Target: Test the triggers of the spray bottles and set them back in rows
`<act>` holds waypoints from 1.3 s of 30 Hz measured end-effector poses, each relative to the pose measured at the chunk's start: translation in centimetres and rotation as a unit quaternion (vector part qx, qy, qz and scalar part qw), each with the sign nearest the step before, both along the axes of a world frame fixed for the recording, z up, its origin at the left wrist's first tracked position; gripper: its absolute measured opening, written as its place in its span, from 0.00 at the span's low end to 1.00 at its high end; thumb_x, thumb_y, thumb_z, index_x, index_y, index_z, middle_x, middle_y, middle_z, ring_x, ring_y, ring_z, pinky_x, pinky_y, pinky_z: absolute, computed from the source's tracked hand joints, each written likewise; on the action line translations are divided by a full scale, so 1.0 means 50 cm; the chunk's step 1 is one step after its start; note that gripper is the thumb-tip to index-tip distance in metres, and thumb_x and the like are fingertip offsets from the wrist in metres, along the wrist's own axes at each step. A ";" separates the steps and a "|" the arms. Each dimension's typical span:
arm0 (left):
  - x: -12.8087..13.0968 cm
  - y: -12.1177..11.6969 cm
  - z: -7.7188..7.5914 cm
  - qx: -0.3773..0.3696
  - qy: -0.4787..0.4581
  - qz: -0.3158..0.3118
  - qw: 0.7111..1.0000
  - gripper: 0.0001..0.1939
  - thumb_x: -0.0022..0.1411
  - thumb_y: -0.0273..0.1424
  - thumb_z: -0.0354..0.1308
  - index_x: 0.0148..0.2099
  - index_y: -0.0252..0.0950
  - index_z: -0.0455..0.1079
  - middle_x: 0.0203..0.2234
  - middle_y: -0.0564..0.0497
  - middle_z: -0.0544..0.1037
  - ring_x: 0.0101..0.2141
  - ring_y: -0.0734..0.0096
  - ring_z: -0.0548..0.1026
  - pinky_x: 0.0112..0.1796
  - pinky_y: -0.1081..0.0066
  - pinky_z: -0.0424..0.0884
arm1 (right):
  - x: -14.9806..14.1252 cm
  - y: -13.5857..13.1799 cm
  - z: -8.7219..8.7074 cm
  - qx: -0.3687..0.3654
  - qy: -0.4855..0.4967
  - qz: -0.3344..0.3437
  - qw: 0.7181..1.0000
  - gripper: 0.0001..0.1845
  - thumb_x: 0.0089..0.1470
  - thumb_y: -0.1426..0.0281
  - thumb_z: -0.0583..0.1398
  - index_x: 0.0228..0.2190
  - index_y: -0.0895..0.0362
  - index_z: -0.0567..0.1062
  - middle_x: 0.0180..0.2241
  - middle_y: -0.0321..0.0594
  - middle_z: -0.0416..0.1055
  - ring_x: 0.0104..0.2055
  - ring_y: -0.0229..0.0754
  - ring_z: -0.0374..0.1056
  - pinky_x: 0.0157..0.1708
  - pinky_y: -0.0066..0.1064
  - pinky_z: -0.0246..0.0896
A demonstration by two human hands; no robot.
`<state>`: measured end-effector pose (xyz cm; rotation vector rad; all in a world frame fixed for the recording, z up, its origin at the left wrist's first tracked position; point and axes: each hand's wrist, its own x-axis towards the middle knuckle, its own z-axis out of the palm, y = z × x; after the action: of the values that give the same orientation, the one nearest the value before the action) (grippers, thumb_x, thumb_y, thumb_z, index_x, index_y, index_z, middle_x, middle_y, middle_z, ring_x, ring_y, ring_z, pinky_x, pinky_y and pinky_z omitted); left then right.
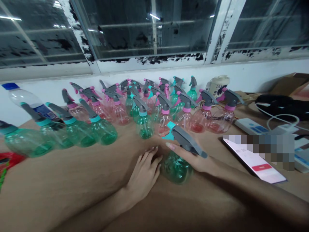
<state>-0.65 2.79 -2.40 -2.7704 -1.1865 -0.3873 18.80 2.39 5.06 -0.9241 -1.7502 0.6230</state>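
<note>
Dark windows (154, 29) cross the top of the frame above a brown table (72, 180). Right of centre, the right hand (196, 162) wraps the neck of a green spray bottle (177, 170), probably for its narrowness. Its teal end points upper left, grey tail lower right; the body's long axis looks nearly upright. The left hand (144, 174) lies just beside it, fingers slightly spread, holding nothing.

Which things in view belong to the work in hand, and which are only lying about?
Likely in the work:
green spray bottle in the right hand
other spray bottles

Seemingly lying about:
phone
blue-capped bottle
white container
</note>
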 end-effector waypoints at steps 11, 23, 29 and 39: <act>-0.001 0.005 -0.004 -0.009 0.012 -0.021 1.000 0.18 0.66 0.24 0.47 0.57 0.30 0.62 0.56 0.39 0.65 0.56 0.54 0.63 0.52 0.53 0.64 | 0.013 0.012 -0.009 -0.017 -0.017 0.008 1.000 0.06 0.54 0.64 0.58 0.33 0.54 0.70 0.30 0.36 0.71 0.32 0.39 0.69 0.34 0.33 0.65; 0.002 0.007 0.002 0.001 0.006 -0.017 1.000 0.19 0.65 0.27 0.49 0.57 0.28 0.60 0.54 0.38 0.68 0.55 0.54 0.65 0.51 0.53 0.65 | 0.010 0.005 -0.008 -0.006 0.013 0.017 1.000 0.11 0.51 0.66 0.61 0.38 0.53 0.71 0.32 0.34 0.70 0.30 0.38 0.66 0.33 0.33 0.62; 0.002 0.006 -0.004 0.011 0.001 -0.018 1.000 0.21 0.65 0.27 0.48 0.59 0.27 0.57 0.53 0.37 0.69 0.55 0.54 0.65 0.51 0.53 0.65 | 0.011 0.006 -0.013 0.005 0.007 0.016 1.000 0.10 0.51 0.67 0.61 0.38 0.53 0.70 0.33 0.35 0.70 0.33 0.39 0.66 0.35 0.34 0.62; -0.001 0.008 -0.006 -0.005 -0.021 -0.024 0.999 0.21 0.66 0.28 0.46 0.60 0.30 0.56 0.56 0.40 0.67 0.56 0.56 0.63 0.52 0.54 0.64 | 0.014 0.000 0.006 -0.010 -0.037 0.007 0.999 0.03 0.53 0.67 0.58 0.29 0.53 0.68 0.27 0.34 0.69 0.27 0.37 0.66 0.30 0.33 0.63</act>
<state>-0.68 3.18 -2.70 -2.8170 -1.1363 -0.4484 19.49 2.41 5.38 -0.9600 -1.8208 0.6221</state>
